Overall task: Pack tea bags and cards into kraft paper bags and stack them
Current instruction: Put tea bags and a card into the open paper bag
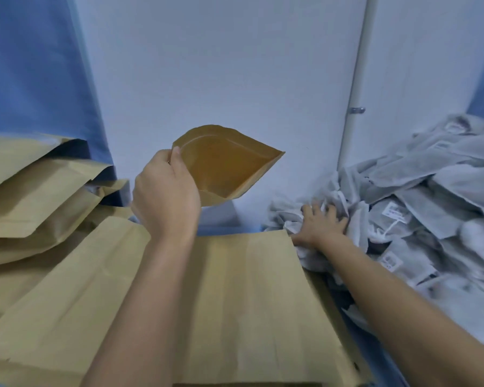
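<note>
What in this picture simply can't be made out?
All in the head view:
- Printed tags on the tea bags: too small and blurred to read.
- Right hand: fingertips sunk in the pile, so whether it grips a bag is unclear.
- Kraft pouch: its lower corner is hidden behind the left hand.
- Big paper bag: near end cut off by the bottom edge.

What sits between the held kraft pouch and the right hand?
In the head view, nothing: only white wall shows between the small open brown kraft pouch and the right hand on the grey tea bag pile.
</note>
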